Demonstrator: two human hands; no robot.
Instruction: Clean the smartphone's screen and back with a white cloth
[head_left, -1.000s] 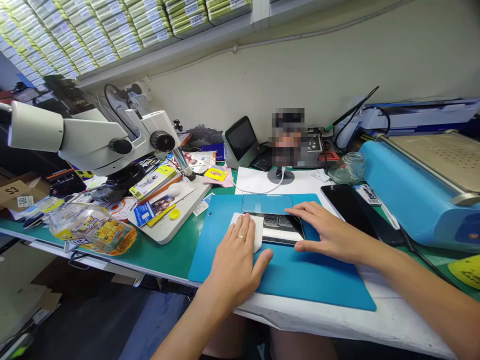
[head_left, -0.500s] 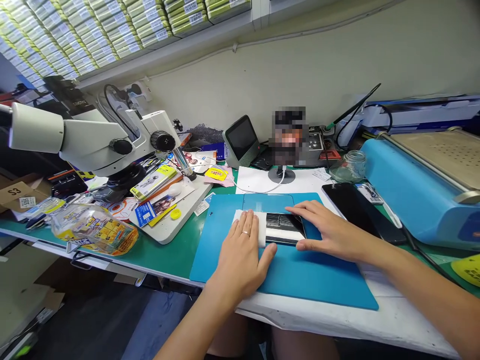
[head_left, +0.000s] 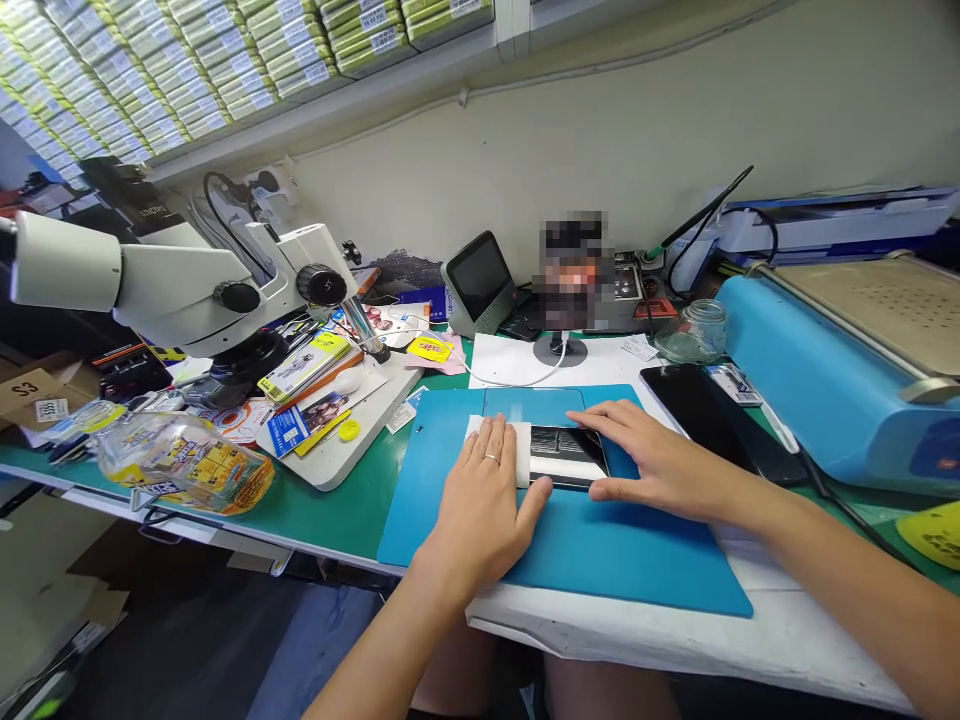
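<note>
A black, glossy phone-like device (head_left: pixel 568 443) lies flat on the blue mat (head_left: pixel 615 560). White paper or cloth (head_left: pixel 523 455) covers its left end. My left hand (head_left: pixel 484 495) presses flat on this white piece, fingers stretched out and a ring on one of them. At the device's right end is my right hand (head_left: pixel 637 455), its thumb and fingers spread apart around the edges and touching or nearly touching them. A clear, thin rectangular sheet (head_left: pixel 532 402) lies on the mat just behind the device.
A microscope (head_left: pixel 187 285) stands at the left above packets and a plastic jar (head_left: pixel 184 460). Behind the mat are a small display (head_left: pixel 480 280) and a glass jar (head_left: pixel 703 328). To the right lie a large black phone (head_left: pixel 705 415) and a blue machine (head_left: pixel 810 370).
The whole view has shifted slightly. Both hands keep almost the same place on the white piece and at the device's right end.
</note>
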